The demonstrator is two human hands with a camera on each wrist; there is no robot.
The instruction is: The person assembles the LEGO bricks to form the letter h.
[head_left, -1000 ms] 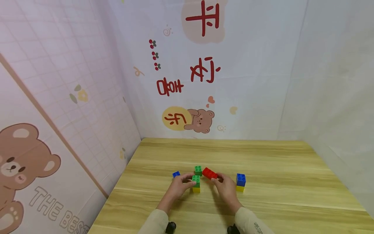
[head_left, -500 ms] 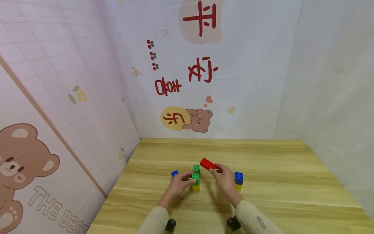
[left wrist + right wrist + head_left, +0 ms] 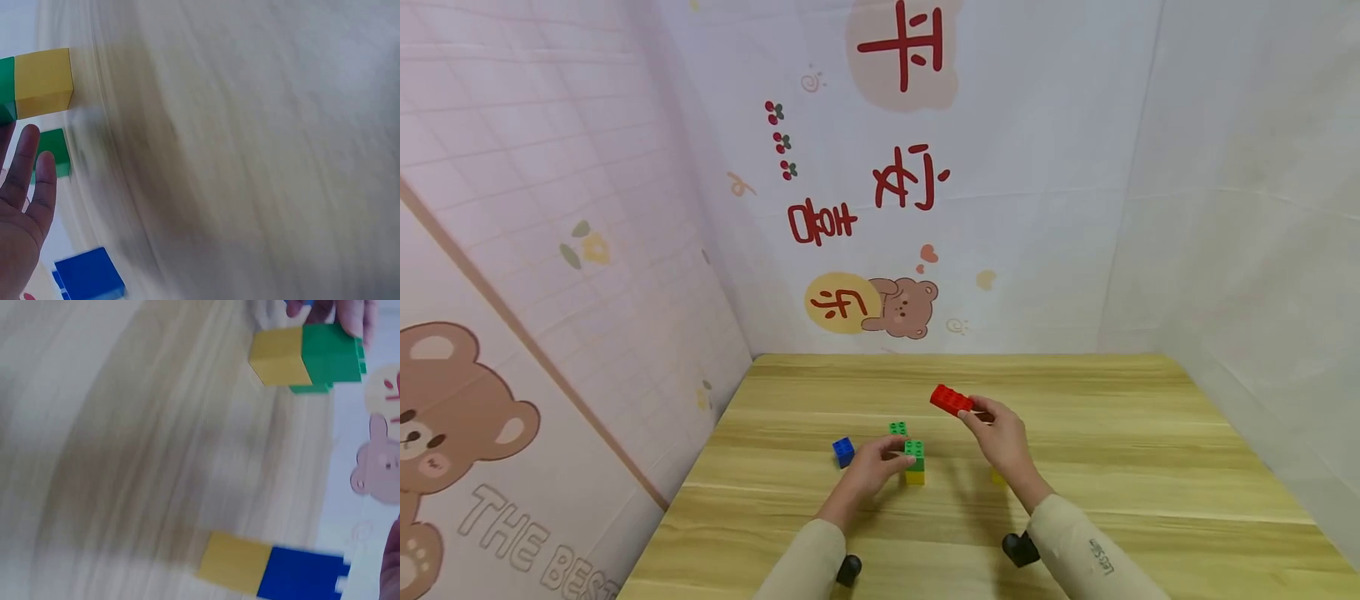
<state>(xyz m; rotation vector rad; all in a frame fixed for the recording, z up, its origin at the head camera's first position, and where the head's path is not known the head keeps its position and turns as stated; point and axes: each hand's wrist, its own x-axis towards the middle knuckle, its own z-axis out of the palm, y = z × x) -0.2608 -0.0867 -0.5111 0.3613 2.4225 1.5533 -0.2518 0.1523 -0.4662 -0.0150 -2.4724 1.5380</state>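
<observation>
My left hand [image 3: 872, 468] pinches the green brick [image 3: 913, 450] that sits on a yellow brick [image 3: 914, 477]; in the left wrist view, that yellow brick [image 3: 45, 82] shows a bare side. Raised over the table, a red brick [image 3: 950, 400] with studs is held by one end between the thumb and fingers of my right hand [image 3: 1006, 440]. Behind the left fingertips stands another green brick [image 3: 898, 427], partly covered. A blue brick [image 3: 843, 452] lies left of the left hand. The right wrist view shows a blue brick [image 3: 300, 575] on a yellow brick [image 3: 234, 561].
The wooden table [image 3: 1112, 433] meets a printed cloth backdrop [image 3: 1037, 208] at its back edge. My right hand hides most of the blue and yellow stack in the head view. Black wrist devices [image 3: 1021, 548] sit under the sleeves.
My right hand has raised the red brick off to the back and right, coming in front of the blue and yellow stack. The left hand and its stack have shifted slightly right.
</observation>
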